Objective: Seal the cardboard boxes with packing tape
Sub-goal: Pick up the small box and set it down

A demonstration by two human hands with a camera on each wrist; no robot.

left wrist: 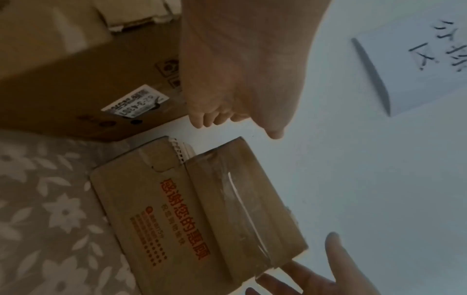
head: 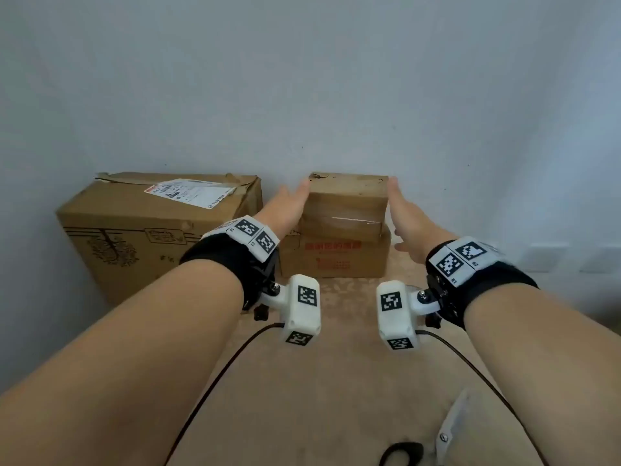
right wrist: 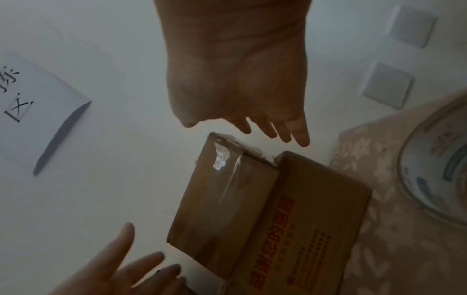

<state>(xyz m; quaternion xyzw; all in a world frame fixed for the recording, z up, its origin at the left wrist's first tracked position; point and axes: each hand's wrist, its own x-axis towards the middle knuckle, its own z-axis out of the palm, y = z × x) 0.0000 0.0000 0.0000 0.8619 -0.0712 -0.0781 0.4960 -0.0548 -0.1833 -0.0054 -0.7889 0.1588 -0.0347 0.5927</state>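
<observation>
A small cardboard box (head: 346, 203) with a strip of clear tape (head: 353, 219) across it lies on top of a wider box with red print (head: 336, 260), against the wall. My left hand (head: 290, 201) reaches along its left end and my right hand (head: 403, 213) along its right end. Both hands have straight fingers and hold nothing. In the left wrist view the left fingers (left wrist: 209, 119) hover a little off the small box (left wrist: 240, 199). The right wrist view shows the right fingers (right wrist: 298, 137) close to the box (right wrist: 222, 199), with a small gap.
A large cardboard box (head: 158, 230) with a shipping label stands to the left by the wall. A floral cloth (head: 319, 364) covers the surface. A white sheet with writing (right wrist: 33, 103) hangs on the wall. A round printed object (right wrist: 434, 175) lies to the right.
</observation>
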